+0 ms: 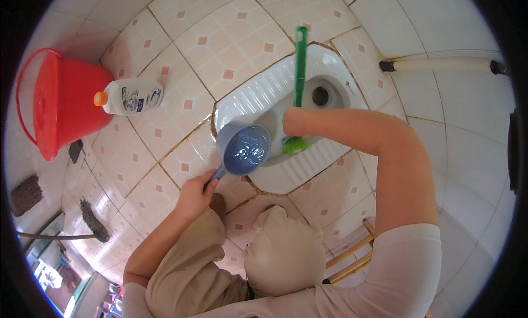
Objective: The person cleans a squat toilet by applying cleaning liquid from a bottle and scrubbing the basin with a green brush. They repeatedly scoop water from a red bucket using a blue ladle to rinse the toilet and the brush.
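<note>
In the head view, a person's left hand (pixel 197 194) holds a round blue plastic dipper (pixel 224 136) over the near left edge of a white ceramic squat toilet (pixel 247 101), its grip closed around the handle. Loaded with clear water (pixel 247 150), the dipper likely weighs most at the bowl and would spill if tilted; the short handle looks the sound place to hold it, though wet plastic may be slippery.

The right hand (pixel 293 122) meets a long-handled green plastic brush (pixel 300 65) above the basin. Its fingers are largely hidden, but the handle enters on the far side and the bristles emerge on the near side, so the grip appears wrapped around it. The brush should prove light, its shaft stiff and its bristles springy, best taken by the handle.

The dipper is a muted blue, deep and smooth-walled, with light glinting off the water. The brush has a straight, dark green shaft and brighter, lime-green bristles. At far left, a white plastic bottle with an orange cap (pixel 135 96) lies beside a red plastic bucket (pixel 77 92).
</note>
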Action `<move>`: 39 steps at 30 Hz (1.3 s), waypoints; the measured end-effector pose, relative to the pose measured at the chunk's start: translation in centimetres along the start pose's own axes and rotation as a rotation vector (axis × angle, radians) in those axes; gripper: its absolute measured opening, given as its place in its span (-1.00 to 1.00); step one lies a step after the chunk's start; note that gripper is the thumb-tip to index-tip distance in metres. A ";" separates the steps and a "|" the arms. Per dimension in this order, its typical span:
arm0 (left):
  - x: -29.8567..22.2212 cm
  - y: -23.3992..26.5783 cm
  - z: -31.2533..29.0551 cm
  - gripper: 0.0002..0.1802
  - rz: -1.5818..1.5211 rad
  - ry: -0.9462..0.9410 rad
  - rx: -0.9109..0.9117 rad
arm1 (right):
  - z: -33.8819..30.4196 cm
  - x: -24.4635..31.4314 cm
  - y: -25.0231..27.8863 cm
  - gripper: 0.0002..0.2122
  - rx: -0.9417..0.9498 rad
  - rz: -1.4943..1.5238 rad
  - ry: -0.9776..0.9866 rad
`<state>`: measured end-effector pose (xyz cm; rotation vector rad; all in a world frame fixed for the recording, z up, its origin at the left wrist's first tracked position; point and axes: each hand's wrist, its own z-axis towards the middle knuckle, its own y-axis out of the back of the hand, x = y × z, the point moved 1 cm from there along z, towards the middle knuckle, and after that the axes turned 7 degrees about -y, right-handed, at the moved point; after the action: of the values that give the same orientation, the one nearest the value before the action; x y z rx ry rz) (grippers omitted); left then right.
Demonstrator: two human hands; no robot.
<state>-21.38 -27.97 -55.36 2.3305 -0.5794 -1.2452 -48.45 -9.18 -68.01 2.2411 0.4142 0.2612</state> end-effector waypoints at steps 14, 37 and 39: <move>0.1 0.8 1.1 -0.62 -0.037 -0.009 0.002 | 2.5 8.8 -3.2 -0.82 -0.262 1.026 -0.741; 2.1 1.3 0.6 -0.59 -0.355 0.117 -0.046 | -2.1 11.4 -4.8 -0.76 -0.422 0.575 -1.184; 2.4 1.4 1.1 -0.58 -0.393 0.122 -0.045 | 0.1 11.9 -4.9 -0.77 -0.315 0.662 -1.183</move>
<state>-21.28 -30.57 -56.72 2.5386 -0.0505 -1.2481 -38.38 -1.79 -71.21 1.7646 -0.9280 -0.6194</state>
